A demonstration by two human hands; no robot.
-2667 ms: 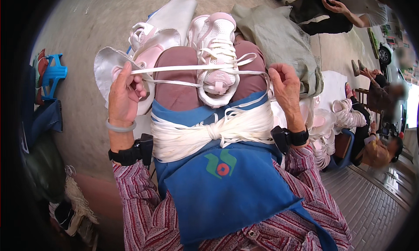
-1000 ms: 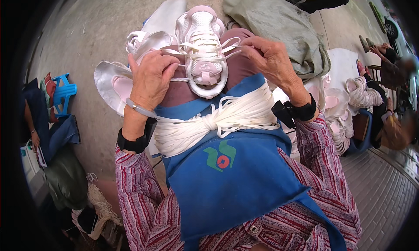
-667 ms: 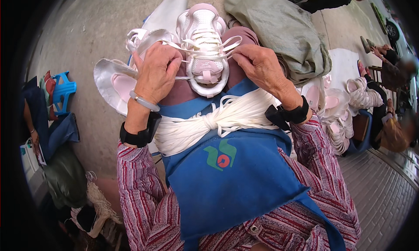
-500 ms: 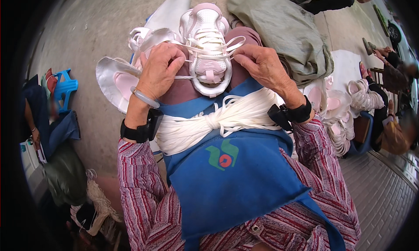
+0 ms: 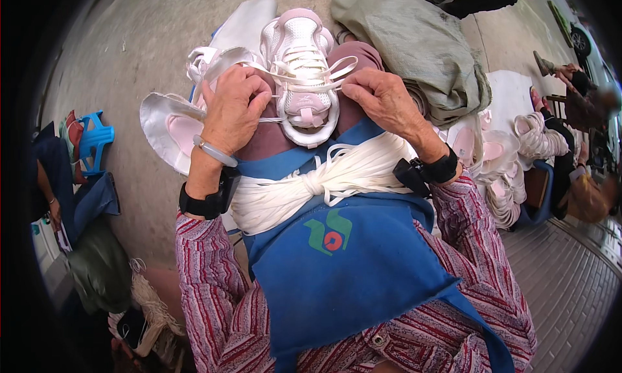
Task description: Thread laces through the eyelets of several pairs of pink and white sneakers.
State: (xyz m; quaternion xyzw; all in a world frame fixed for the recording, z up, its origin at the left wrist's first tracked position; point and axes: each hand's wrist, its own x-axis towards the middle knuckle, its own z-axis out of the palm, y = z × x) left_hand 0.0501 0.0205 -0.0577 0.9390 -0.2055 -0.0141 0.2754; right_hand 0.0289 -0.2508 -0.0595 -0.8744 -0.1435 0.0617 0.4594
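We have the white-and-pink sneaker (image 5: 299, 41) on our knees (image 5: 361, 53), its long axis running toe-away, tongue toward us. Our left hand (image 5: 234, 102) and right hand (image 5: 381, 95) flank it about equally near, fingertips pinched on the shoelace (image 5: 306, 87).

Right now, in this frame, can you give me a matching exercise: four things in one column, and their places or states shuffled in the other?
Column one
1. White-and-pink sneaker
2. Bundle of white laces
3. Plastic stool
4. Large cloth sack

Column two
A. Bright blue, far out to the left
B. Knotted at its middle, lying across the blue apron
C. Grey-green and crumpled, beyond the right hand
D. Toe toward the wearer, between the two hands

Pairs: 1-D, 2-B, 3-A, 4-C
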